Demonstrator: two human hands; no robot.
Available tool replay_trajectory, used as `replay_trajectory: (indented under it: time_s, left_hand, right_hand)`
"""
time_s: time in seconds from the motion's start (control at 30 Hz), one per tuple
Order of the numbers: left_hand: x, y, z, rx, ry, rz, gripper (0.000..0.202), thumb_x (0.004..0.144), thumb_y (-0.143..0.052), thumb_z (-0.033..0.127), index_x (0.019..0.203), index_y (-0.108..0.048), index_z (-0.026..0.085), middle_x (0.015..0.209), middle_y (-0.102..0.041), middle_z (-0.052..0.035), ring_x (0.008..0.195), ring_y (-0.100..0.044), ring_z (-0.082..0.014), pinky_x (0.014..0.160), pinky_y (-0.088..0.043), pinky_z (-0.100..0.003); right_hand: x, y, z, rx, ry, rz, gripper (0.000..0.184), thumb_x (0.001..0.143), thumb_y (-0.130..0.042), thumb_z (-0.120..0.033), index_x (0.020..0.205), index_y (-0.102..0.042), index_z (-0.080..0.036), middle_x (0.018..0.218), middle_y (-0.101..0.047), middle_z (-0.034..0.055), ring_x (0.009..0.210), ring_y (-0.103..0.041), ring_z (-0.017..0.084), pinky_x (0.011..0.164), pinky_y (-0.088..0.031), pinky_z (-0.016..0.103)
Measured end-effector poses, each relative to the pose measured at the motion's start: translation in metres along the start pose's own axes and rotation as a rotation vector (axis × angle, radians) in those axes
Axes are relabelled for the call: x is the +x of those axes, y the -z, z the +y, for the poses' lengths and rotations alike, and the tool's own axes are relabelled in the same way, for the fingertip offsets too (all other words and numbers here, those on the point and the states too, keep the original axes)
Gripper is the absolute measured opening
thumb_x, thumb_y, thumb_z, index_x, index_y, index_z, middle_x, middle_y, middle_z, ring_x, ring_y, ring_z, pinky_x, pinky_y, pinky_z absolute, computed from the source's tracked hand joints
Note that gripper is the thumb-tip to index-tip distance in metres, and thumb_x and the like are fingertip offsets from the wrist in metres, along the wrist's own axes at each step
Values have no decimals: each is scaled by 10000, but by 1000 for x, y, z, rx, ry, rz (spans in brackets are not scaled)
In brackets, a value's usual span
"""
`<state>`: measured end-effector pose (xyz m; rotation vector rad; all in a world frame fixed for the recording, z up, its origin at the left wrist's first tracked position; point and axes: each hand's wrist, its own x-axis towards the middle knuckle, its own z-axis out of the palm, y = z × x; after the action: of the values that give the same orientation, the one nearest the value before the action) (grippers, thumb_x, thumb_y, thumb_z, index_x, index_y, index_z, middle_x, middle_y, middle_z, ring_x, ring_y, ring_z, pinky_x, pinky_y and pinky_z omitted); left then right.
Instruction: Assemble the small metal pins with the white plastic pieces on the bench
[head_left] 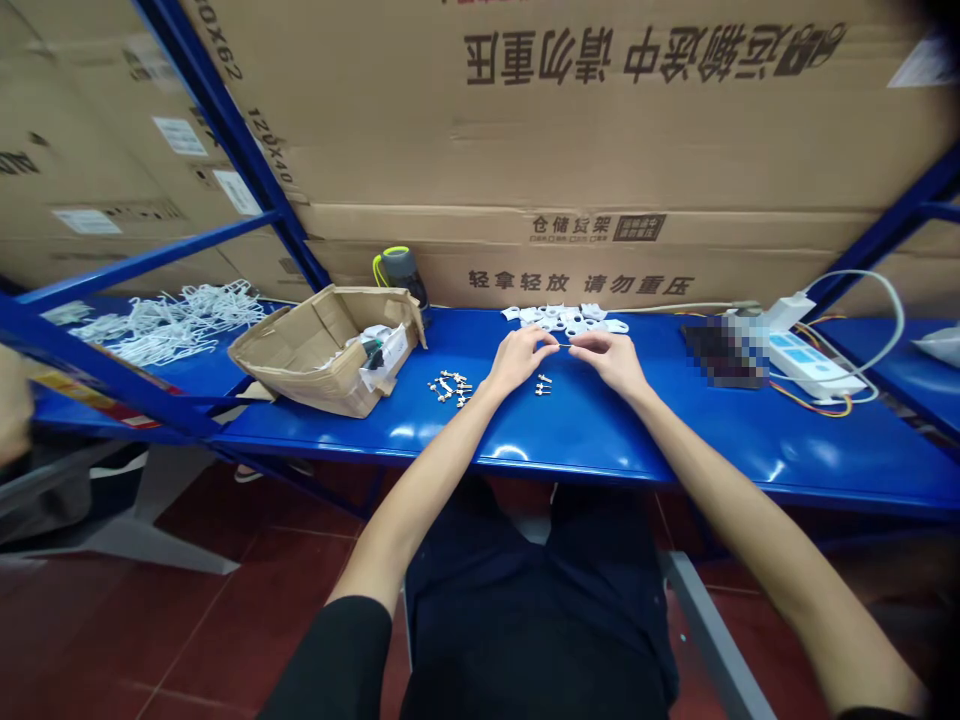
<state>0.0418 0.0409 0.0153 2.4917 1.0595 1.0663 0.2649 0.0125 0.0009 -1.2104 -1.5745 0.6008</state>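
Over the middle of the blue shelf point(675, 440), left hand point(517, 360) and right hand point(609, 360) close together, fingertips point(550, 340) pinched from both sides on one thin wire point(562, 345), held between the hands just above the shelf and just in front of the white clips point(559, 320).

For a clean hold: wrists low and steady, pinch close to the wire's end, light tension along its length, no kinking, knuckles clear of the parts nearby.

By count: two hands, and one wire, though its ends are too fine to follow. Two small fittings point(543, 385) just below the pinch, lying apart from about eight more in a loose cluster point(450, 388) left of the left hand; exact number blurred by overlap. Roughly a dozen clips, piled and partly hidden. One tangle of white hooks point(169, 322), past counting. One torn carton point(330, 350), one bottle point(401, 278), one power strip point(814, 365).
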Motion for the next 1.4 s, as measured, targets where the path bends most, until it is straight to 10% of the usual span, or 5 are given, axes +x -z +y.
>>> replay_trajectory:
  time_s: [0.47,1.4]
  left_hand:
    - [0,0,3,-5,-57,19,217,1059,-637,350,1023,-797,208,1032,-745,-35,887,-655,-181,894,-491,-312]
    - [-2,2,3,198,-196,-14,293,1117,-498,349,1143,-760,220,1204,-760,-90,1152,-683,-249,1011,-458,-415]
  right_hand:
    - [-2,-3,-8,139,-46,2,523,652,-910,-677,842,-787,-205,794,-793,66,709,-725,245,746,-624,405]
    - [-11,-2,-23,-300,206,62,336,921,-740,-585,862,-760,-256,884,-786,72,827,-699,261,880,-587,413]
